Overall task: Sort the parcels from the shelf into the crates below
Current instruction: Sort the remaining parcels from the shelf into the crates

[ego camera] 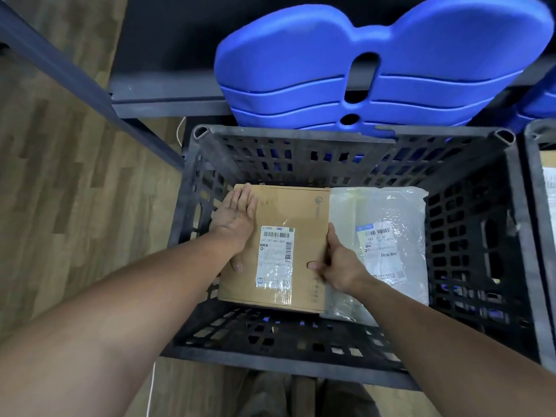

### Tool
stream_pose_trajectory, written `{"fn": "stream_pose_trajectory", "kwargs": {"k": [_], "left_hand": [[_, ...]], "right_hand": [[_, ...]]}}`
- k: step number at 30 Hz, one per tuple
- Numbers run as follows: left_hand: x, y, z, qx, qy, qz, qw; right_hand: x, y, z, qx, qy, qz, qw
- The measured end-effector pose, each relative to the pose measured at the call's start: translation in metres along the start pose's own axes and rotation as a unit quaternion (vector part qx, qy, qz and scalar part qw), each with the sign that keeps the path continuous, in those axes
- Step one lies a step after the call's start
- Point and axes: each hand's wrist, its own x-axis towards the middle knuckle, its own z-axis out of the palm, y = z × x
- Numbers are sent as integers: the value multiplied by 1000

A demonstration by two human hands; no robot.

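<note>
Gripping a cardboard box (pixel 279 212) by its right edge, thumb on top, the right hand (pixel 335 261) pairs with the left hand (pixel 237 219), laid flat-fingered along the left edge, apparently to seat it level inside the black crate (pixel 192 182) beside a plastic-wrapped parcel (pixel 388 212).

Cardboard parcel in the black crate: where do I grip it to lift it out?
Take the cardboard parcel by its two long side edges, straight down from above, as the left hand and right hand do. It lies flat and wide; the crate walls block sideways approach.
</note>
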Motion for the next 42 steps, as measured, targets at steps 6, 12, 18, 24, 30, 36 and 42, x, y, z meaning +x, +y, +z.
{"fn": "stream_pose_trajectory", "kwargs": {"k": [6, 12, 18, 24, 30, 36, 42], "left_hand": [[15, -11, -6, -2, 15, -5, 1000], [11, -13, -11, -30, 35, -3, 999], [8, -14, -16, -23, 31, -15, 999], [6, -13, -17, -10, 37, -22, 999], [8, -13, -17, -10, 36, -27, 999], [5, -11, -18, -16, 41, -30, 999], [-2, -10, -22, -23, 42, -33, 998]], "right_hand": [[-40, -12, 7, -404, -128, -51, 905], [-41, -3, 7, -413, -165, -69, 893], [-45, 11, 14, -389, -217, -72, 892], [-47, 7, 12, -375, -221, -62, 898], [-42, 10, 14, -406, -213, -71, 886], [-39, 10, 15, -391, -206, -75, 894], [-39, 10, 13, -388, -193, -82, 898]]}}
